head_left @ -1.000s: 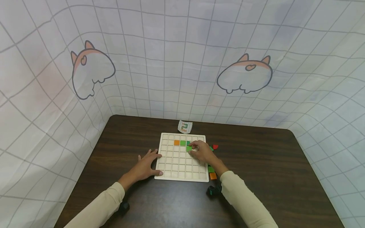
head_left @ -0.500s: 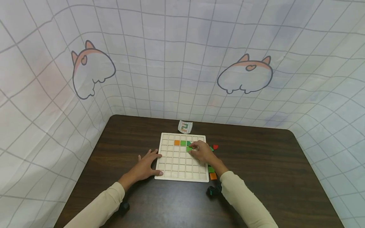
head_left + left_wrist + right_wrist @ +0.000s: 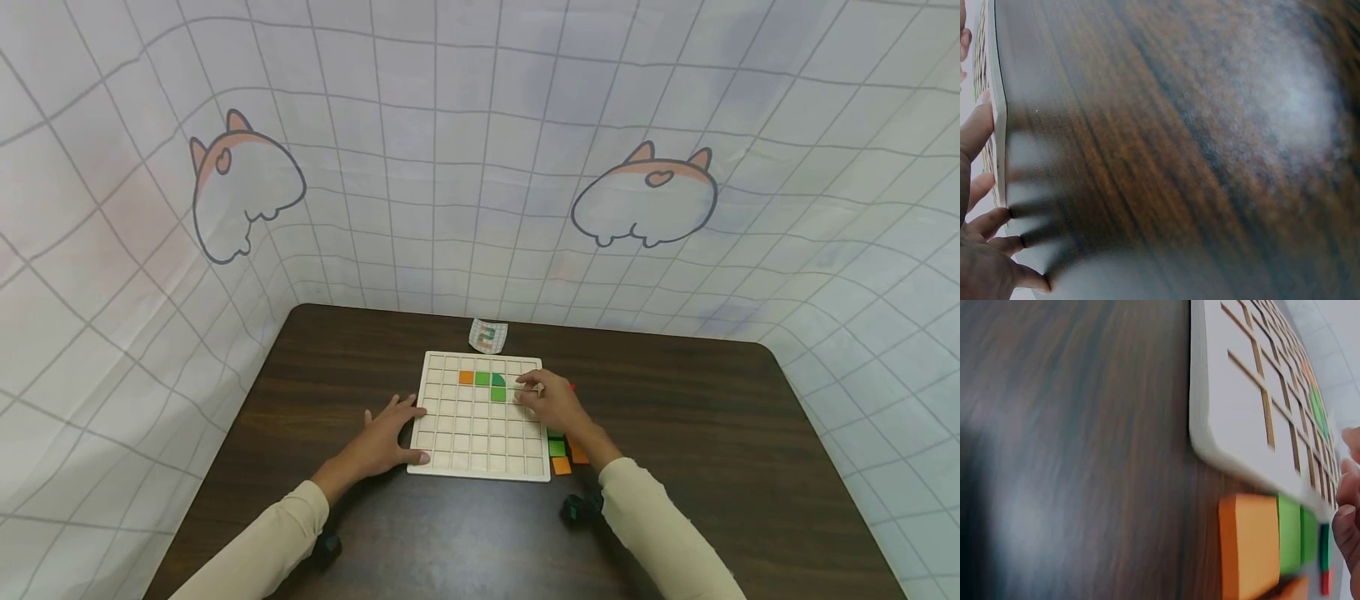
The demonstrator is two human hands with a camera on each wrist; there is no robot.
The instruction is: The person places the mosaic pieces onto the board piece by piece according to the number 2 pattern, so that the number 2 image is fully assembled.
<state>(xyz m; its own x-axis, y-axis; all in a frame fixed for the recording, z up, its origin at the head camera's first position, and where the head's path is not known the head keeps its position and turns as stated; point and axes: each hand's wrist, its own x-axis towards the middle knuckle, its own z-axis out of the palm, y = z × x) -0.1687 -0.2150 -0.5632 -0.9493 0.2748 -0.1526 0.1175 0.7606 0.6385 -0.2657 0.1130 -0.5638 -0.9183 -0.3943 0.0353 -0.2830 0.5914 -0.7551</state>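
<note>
Showing thumb & index apart, w/ no tile visible btw. them, R hand (image 3: pixel 555 403) has lower green square (image 3: pixel 498 394) just left of its fingertips, L hand (image 3: pixel 380 437) being farther.

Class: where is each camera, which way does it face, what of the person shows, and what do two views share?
Head: on the head, facing forward and down at the grid board; left grip, right grip and both sleeves show.
Left wrist: on that wrist, facing tabletop and board's edge; left grip at picture left.
Right wrist: on that wrist, facing tabletop and board's corner; right grip at picture right.
Shared: head and right wrist show orange tiles and green tiles.
</note>
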